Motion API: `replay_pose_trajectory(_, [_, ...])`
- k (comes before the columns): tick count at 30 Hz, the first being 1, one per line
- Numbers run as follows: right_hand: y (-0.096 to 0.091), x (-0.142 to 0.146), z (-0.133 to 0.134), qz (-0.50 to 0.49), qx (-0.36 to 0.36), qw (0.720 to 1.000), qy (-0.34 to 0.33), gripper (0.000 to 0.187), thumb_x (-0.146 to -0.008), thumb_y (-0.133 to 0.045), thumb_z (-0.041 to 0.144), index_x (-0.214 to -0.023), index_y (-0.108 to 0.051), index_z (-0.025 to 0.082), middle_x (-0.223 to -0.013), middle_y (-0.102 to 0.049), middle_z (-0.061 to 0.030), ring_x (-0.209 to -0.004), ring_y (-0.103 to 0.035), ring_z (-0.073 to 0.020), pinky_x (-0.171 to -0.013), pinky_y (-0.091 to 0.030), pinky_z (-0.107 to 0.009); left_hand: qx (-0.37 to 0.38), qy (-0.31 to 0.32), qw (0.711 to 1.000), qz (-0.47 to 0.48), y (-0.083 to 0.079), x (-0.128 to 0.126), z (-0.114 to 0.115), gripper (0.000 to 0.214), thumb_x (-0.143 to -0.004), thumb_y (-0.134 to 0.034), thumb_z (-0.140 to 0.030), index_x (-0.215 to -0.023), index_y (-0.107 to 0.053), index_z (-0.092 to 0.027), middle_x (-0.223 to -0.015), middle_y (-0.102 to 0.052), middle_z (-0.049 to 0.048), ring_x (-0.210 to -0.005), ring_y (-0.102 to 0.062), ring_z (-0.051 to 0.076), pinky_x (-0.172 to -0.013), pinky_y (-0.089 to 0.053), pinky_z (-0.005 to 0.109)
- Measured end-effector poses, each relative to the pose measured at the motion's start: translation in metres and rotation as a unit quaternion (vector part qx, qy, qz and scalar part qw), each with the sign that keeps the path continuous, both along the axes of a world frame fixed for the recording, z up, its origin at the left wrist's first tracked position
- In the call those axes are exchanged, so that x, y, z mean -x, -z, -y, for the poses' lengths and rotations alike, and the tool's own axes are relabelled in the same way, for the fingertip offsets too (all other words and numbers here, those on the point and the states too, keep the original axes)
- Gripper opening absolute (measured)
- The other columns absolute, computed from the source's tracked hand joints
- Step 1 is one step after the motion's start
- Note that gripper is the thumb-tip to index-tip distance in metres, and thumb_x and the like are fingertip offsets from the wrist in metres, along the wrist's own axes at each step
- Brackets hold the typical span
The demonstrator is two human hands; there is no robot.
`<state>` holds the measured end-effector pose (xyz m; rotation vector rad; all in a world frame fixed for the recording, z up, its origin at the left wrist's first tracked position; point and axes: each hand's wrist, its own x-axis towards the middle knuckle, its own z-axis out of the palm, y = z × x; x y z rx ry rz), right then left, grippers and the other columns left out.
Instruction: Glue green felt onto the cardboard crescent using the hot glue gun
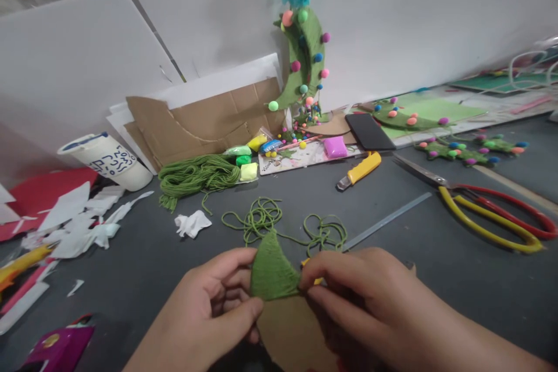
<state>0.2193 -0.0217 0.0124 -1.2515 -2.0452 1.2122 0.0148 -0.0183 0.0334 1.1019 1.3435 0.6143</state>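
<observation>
In my left hand (218, 296) is the edge of a brown cardboard cutout (292, 331), gripped between thumb and fingers. Green yarn (274, 270) is wound tightly around its pointed upper end, while the lower part is bare cardboard. My right hand (361, 290) pinches at the cutout's right edge, where the lowest turn of yarn meets its fingertips; the pinch point is partly hidden. Loose yarn loops (261, 218) lie on the table just behind the cutout. Something yellow (318, 281) shows partly behind my right fingers.
Long-handled scissors (449, 186), a yellow utility knife (360, 171) and a clear glue stick (387, 221) lie at right. Behind are a yarn skein (198, 174), a phone (370, 132) and a pom-pom-decorated green crescent (311, 52). Paper scraps (74, 221) and a white cup (113, 163) are at left.
</observation>
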Motion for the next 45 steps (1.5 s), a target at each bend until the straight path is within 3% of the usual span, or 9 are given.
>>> replay_pose_trajectory(4, [0.002,0.001,0.000,-0.039,0.088,0.995,0.022,0.016,-0.088,-0.043,0.019,-0.086,-0.057,0.026,-0.055,-0.060,0.0068,-0.048,-0.059,-0.0104,-0.045,-0.037,-0.016,0.002,-0.018,1.000,0.019,-0.002,-0.002,0.000,0.032,-0.062,-0.066,-0.015,-0.093,-0.071,-0.019,-0.071,-0.072,0.0005,-0.049,-0.056,0.010,-0.045,-0.046,0.020])
replay_pose_trajectory(7, [0.003,0.003,-0.003,-0.076,0.171,0.980,0.073,0.007,-0.084,-0.049,0.019,-0.085,-0.053,0.025,-0.048,-0.050,0.0101,-0.039,-0.048,-0.0081,-0.038,-0.032,-0.014,-0.011,-0.032,0.999,0.017,-0.003,-0.004,0.000,0.029,-0.062,-0.066,-0.015,-0.089,-0.072,-0.019,-0.068,-0.072,0.0001,-0.048,-0.054,0.010,-0.044,-0.046,0.019])
replay_pose_trajectory(10, [0.004,0.005,-0.008,-0.070,0.181,0.977,0.093,0.008,-0.078,-0.053,0.017,-0.082,-0.058,0.022,-0.044,-0.037,0.0116,-0.039,-0.032,-0.0064,-0.036,-0.023,-0.015,-0.023,-0.034,0.999,0.009,-0.003,-0.004,0.001,0.028,-0.062,-0.067,-0.016,-0.089,-0.072,-0.018,-0.067,-0.071,0.0005,-0.048,-0.052,0.009,-0.045,-0.046,0.019])
replay_pose_trajectory(18, [0.011,0.007,-0.009,-0.108,0.262,0.955,0.087,0.008,-0.074,-0.052,0.016,-0.066,-0.054,0.019,-0.046,-0.034,0.0102,-0.041,-0.026,-0.0063,-0.038,-0.020,-0.017,-0.016,-0.002,0.999,0.034,0.006,-0.003,0.002,0.032,-0.068,-0.063,-0.017,-0.099,-0.069,-0.021,-0.084,-0.072,0.0024,-0.061,-0.059,0.013,-0.049,-0.045,0.018])
replay_pose_trajectory(23, [0.015,0.011,-0.009,-0.111,0.248,0.957,0.102,0.009,-0.073,-0.052,0.017,-0.064,-0.053,0.020,-0.045,-0.031,0.0108,-0.041,-0.025,-0.0070,-0.037,-0.018,-0.017,-0.019,0.029,0.997,0.064,0.012,-0.002,-0.002,0.027,-0.071,-0.063,-0.015,-0.097,-0.070,-0.021,-0.084,-0.073,0.0021,-0.076,-0.065,0.017,-0.068,-0.048,0.022])
replay_pose_trajectory(29, [0.005,0.007,-0.010,-0.108,0.217,0.965,0.104,0.010,-0.072,-0.054,0.013,-0.076,-0.052,0.023,-0.042,-0.027,0.0139,-0.039,-0.023,-0.0074,-0.037,-0.020,-0.016,-0.010,0.003,0.998,0.057,0.012,-0.005,-0.002,0.027,-0.066,-0.064,-0.014,-0.092,-0.072,-0.020,-0.081,-0.074,0.0020,-0.069,-0.064,0.016,-0.064,-0.047,0.023])
replay_pose_trajectory(36, [-0.003,0.003,-0.008,-0.051,0.175,0.981,0.059,0.007,-0.072,-0.054,0.017,-0.068,-0.054,0.022,-0.048,-0.044,0.0087,-0.044,-0.038,-0.0085,-0.039,-0.026,-0.016,0.010,-0.010,0.999,0.052,0.012,-0.005,-0.003,0.028,-0.064,-0.065,-0.015,-0.091,-0.071,-0.019,-0.075,-0.071,0.0011,-0.054,-0.055,0.010,-0.049,-0.041,0.018])
replay_pose_trajectory(41, [0.003,0.003,-0.009,-0.030,0.141,0.985,0.090,0.007,-0.071,-0.056,0.017,-0.066,-0.057,0.021,-0.046,-0.039,0.0086,-0.045,-0.035,-0.0084,-0.038,-0.024,-0.016,0.028,-0.019,0.996,0.081,0.008,-0.005,0.000,0.025,-0.064,-0.069,-0.021,-0.089,-0.071,-0.018,-0.067,-0.066,-0.0002,-0.051,-0.050,0.010,-0.044,-0.038,0.017])
replay_pose_trajectory(45, [0.004,0.004,-0.010,-0.046,0.184,0.979,0.080,0.008,-0.072,-0.056,0.016,-0.074,-0.061,0.022,-0.043,-0.032,0.0108,-0.041,-0.027,-0.0077,-0.036,-0.018,-0.017,0.029,-0.019,0.995,0.095,0.009,-0.006,0.000,0.023,-0.066,-0.068,-0.021,-0.089,-0.071,-0.018,-0.069,-0.068,0.0009,-0.055,-0.054,0.012,-0.050,-0.040,0.020])
